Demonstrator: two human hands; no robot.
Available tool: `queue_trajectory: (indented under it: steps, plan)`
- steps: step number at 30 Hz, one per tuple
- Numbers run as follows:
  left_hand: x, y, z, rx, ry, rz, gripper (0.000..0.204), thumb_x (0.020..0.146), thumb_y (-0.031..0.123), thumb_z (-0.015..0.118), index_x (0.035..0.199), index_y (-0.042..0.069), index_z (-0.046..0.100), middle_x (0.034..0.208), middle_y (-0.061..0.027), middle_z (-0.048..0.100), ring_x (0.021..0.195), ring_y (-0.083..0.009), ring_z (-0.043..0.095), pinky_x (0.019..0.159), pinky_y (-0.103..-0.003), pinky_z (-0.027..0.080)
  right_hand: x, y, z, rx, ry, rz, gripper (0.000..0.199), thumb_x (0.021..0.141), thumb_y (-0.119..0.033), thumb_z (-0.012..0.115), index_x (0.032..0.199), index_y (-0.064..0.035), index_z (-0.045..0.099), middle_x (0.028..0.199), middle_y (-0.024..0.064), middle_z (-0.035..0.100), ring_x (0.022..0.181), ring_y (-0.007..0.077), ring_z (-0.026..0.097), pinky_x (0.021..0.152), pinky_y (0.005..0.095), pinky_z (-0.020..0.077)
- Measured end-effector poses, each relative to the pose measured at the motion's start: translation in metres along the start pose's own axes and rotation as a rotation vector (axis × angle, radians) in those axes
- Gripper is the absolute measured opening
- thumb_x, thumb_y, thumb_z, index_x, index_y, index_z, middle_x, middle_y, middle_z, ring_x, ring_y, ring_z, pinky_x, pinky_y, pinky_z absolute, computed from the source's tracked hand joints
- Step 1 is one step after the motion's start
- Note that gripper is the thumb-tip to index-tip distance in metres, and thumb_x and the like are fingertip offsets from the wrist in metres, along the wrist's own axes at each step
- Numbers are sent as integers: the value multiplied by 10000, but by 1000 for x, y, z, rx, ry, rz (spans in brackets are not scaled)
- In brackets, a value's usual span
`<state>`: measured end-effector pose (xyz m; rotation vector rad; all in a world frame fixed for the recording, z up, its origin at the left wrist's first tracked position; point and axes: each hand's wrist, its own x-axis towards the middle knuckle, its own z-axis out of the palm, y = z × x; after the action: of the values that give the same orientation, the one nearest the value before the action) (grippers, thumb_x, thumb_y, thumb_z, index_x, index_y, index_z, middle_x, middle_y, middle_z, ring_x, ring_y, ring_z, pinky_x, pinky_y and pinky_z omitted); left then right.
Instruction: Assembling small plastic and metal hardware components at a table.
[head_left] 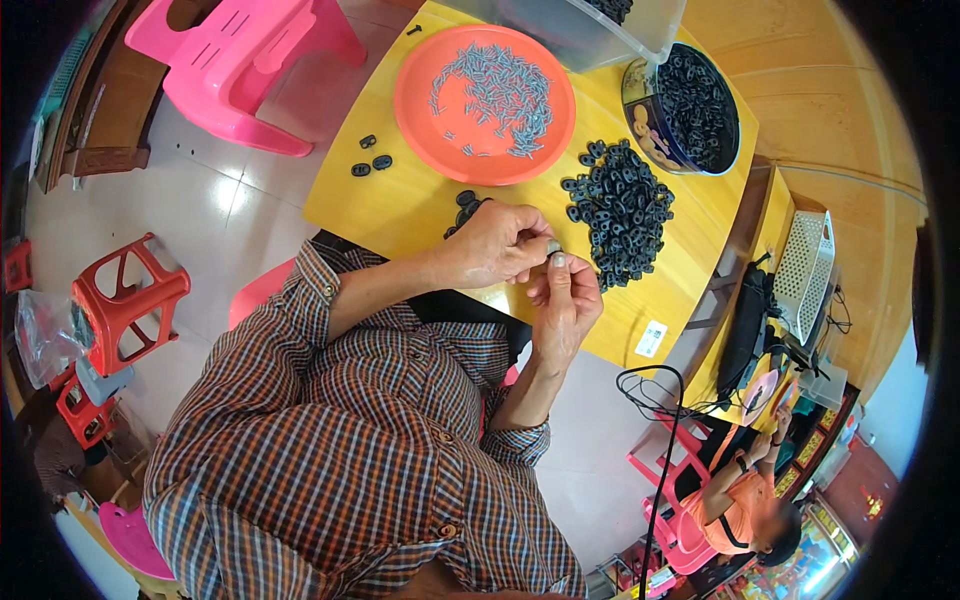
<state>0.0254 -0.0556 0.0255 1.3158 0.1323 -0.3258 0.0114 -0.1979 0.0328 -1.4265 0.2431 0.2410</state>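
Over the bench's near edge, the left hand [495,245] and right hand [565,300] are pinching one small grey metal piece [553,247] together, fingertips meeting, beside the black plastic ring heap [620,210].

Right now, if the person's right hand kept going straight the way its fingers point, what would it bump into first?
Probably the left hand: the right hand points up at it, both pinching a small metal piece. Beyond lies the pile of black parts, though depth is unclear.
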Motion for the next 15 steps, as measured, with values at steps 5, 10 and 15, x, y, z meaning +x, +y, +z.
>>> queue_trajectory:
  steps: [5, 10, 15]
  plan:
    - [-1, 3, -1, 78, 35, 15, 132, 857, 65, 551, 857, -61, 591, 695, -83, 619, 541, -101, 595, 488, -246, 482, -1, -3, 3, -17, 4, -24, 138, 917, -136, 575, 888, -1, 569, 631, 27, 545, 538, 67, 450, 507, 189, 346]
    - [-2, 3, -3, 242, 83, 162, 123, 810, 67, 571, 836, -46, 613, 718, -149, 647, 632, -185, 646, 588, -302, 503, -1, -3, 5, -25, 7, -23, 140, 920, -137, 573, 889, 0, 573, 630, 19, 539, 532, 63, 444, 505, 188, 345]
    - [-4, 3, -8, 395, 104, 360, 66, 785, 36, 610, 830, -13, 604, 707, -114, 603, 618, -202, 612, 560, -311, 479, 0, -1, 6, -15, 18, -39, 115, 913, -120, 573, 883, -9, 570, 677, 14, 560, 531, 47, 456, 496, 179, 367]
